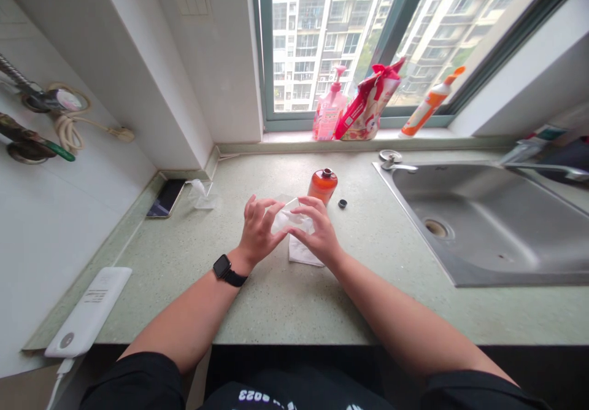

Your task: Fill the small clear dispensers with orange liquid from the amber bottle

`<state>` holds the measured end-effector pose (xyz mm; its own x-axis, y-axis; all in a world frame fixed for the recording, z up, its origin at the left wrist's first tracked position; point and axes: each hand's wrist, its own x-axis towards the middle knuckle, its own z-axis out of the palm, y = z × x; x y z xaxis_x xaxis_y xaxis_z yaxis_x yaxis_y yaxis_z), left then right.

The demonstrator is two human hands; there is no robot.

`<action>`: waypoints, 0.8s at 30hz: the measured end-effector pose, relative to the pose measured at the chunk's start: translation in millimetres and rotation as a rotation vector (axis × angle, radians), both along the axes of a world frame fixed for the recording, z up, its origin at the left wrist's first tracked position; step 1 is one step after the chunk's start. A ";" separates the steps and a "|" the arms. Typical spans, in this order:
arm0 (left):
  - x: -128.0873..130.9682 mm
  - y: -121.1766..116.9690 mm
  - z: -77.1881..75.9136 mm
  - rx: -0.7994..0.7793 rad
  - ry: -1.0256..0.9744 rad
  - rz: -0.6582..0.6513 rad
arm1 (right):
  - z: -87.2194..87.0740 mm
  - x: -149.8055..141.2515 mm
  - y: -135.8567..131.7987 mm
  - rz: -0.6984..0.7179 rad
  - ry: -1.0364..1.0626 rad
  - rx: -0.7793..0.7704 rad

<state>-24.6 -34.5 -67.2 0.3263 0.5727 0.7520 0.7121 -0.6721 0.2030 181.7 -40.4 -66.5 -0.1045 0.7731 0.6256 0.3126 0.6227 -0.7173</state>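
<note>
Over the counter, my left hand and my right hand come together with curled fingers and thumbs nearly meeting. Between them they grip a small clear plastic container, tilted, with whitish parts that I cannot make out fully. Fingers cover its sides. Below my right hand a folded white cloth or tissue lies on the counter, partly covered by the hand. Just behind my right hand stands an orange-red bottle without its cap, its dark neck open. A small black cap lies to the right of the bottle.
A phone and a clear plastic item with white tissue lie at left. A white power bank sits near the front left. The steel sink is at right. A pink pump bottle stands on the sill.
</note>
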 end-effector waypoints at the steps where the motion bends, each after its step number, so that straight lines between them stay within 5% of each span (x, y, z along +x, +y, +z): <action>1: 0.1 0.5 -0.2 -0.001 0.000 -0.001 | -0.9 0.4 1.1 -0.006 0.018 -0.008; 12: -4.0 3.2 -1.6 -0.121 -0.048 0.042 | -3.8 0.6 6.2 -0.108 0.057 -0.035; 24: -1.5 1.1 -1.4 -0.147 -0.001 -0.009 | -4.2 -0.1 6.7 -0.022 0.050 -0.047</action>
<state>-26.1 -33.4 -68.6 0.3315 0.6738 0.6604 0.7057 -0.6417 0.3004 181.7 -33.7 -70.7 -0.0565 0.8038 0.5922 0.2885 0.5810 -0.7611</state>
